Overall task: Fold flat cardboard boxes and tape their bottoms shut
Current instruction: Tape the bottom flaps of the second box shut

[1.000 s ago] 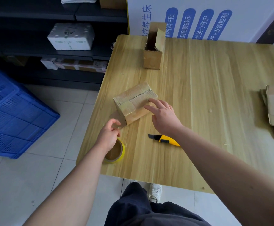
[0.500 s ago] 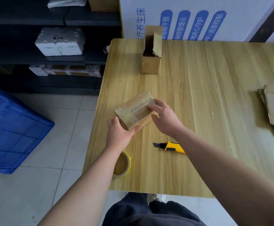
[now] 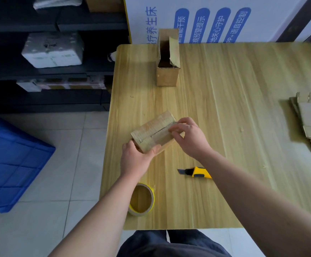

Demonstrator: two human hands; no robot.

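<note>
Head view, looking down on a wooden desk (image 3: 225, 112). A small folded cardboard box (image 3: 153, 133) lies tilted near the desk's left edge, at about 9 o'clock from the desk's centre, its closed bottom flaps facing up with the seam running from lower left to upper right. The left hand (image 3: 138, 158) grips the box's near-left end: the thumb presses the side facing the viewer, the palm sits against the corner, and the remaining fingers are hidden behind the box, so their spread cannot be told. The right hand (image 3: 189, 138) holds the opposite end at about 3 o'clock from the box; its fingers (image 3: 175, 127) are curled together and pinch the end of the seam, fingertips touching the flaps.

A roll of tape (image 3: 141, 200) lies flat near the front-left edge, at 6 o'clock from the box. A yellow utility knife (image 3: 195, 173) lies at about 5 o'clock from the box, blade pointing left, apart from both hands. A second box (image 3: 167, 58) stands upright and open at 12 o'clock, near the far edge. A stack of flat cardboard blanks (image 3: 310, 121) lies at the desk's right edge, at 3 o'clock. A blue crate (image 3: 12, 160) rests on the floor to the left.
</note>
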